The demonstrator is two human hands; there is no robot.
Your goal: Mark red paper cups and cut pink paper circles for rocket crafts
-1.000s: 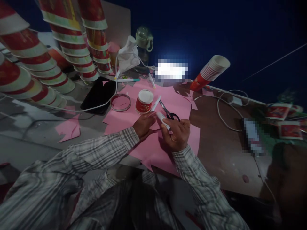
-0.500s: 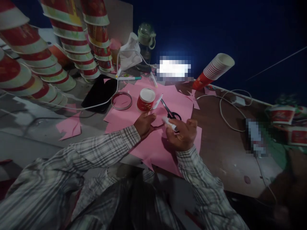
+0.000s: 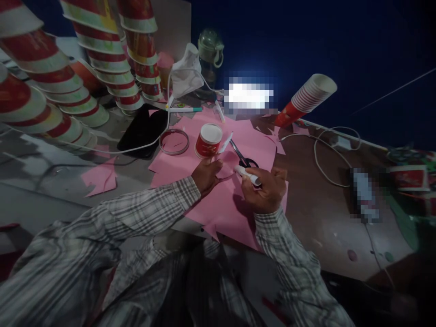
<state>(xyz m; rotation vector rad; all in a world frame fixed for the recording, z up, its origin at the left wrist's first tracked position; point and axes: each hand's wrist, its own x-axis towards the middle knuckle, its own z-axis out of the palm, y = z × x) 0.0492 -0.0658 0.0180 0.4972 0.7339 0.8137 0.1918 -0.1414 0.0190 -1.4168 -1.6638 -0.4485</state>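
Observation:
My right hand (image 3: 267,190) grips a white glue stick (image 3: 251,176), its tip pointing left over the pink paper. Facing it, my left hand (image 3: 206,176) is closed on a piece of pink paper (image 3: 227,170), whose lower edge shows between the hands. Just beyond the left hand, a red paper cup (image 3: 207,141) stands upside down with its white base up. A slim white pointed piece (image 3: 226,142) leans beside the cup; its kind is unclear. Black-handled scissors (image 3: 245,161) lie beyond my right hand. Large pink sheets (image 3: 218,213) spread beneath both hands.
A tape ring (image 3: 174,141) and a black phone-like slab (image 3: 143,131) lie left. Tall stacks of red-and-white cups (image 3: 102,59) rise at the left; another cup stack (image 3: 308,100) leans at the back right. Markers (image 3: 185,110), a bottle (image 3: 209,54) and a white cable (image 3: 315,156) lie around.
My right hand has moved slightly right with the glue stick, which now shows more of its length. My left hand stays almost in place, still on the pink paper.

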